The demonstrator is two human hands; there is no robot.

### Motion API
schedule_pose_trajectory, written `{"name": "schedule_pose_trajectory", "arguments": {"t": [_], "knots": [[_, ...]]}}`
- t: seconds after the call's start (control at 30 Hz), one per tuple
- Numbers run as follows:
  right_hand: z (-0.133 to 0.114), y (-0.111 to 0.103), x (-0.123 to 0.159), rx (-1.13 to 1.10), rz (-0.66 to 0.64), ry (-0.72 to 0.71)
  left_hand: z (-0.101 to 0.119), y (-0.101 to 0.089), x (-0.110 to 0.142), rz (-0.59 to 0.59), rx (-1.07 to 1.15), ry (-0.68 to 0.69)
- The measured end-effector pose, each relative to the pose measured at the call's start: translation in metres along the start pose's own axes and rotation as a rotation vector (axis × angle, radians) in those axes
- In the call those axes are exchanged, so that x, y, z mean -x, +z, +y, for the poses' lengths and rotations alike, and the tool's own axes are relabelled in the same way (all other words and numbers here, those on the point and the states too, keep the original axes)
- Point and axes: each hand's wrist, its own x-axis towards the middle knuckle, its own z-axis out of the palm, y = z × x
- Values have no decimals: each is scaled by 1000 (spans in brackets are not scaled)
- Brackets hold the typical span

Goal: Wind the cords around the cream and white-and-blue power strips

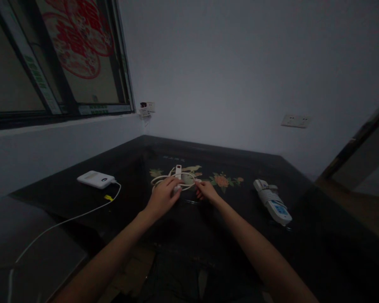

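Note:
A looped white cable [157, 180] lies on the dark table in front of me. At its far side stands a small white block-shaped piece [178, 169] with a dark patch near its top; I cannot make out what it is. My left hand [164, 195] is closed over the near part of the loops and this piece, its fingers curled around them. On the right of the loops, my right hand [206, 190] pinches a part of the cable between thumb and forefinger, its other fingers folded in.
A white power bank [95, 179] with a plugged-in cord [72, 218] sits on the left of the black table [221, 235]. To the right lies a white power strip [273, 203] wrapped in its own cord. Wall sockets [296, 120] are behind the table, beside a window.

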Motion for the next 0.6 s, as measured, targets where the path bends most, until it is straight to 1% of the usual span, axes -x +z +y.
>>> {"name": "schedule_pose_trajectory", "arguments": {"t": [0.07, 0.1, 0.17, 0.23, 0.33, 0.43, 0.6], "knots": [[2, -7, 0, 44, 2, -30, 6, 8, 2, -174, -111, -155], [2, -10, 0, 66, 10, -50, 6, 12, 3, -226, -152, -223], [4, -15, 0, 111, 41, -99, 0, 17, 5, -275, -216, -314], [6, -18, -1, 162, 85, -156, -9, 21, 6, -291, -268, -361], [9, -17, -3, 258, 170, -259, -21, 25, 4, -334, -330, -404], [12, -13, -5, 367, 249, -360, -27, 29, -4, -366, -355, -400], [13, -8, -5, 514, 280, -437, -29, 38, -16, -382, -363, -394]]}}
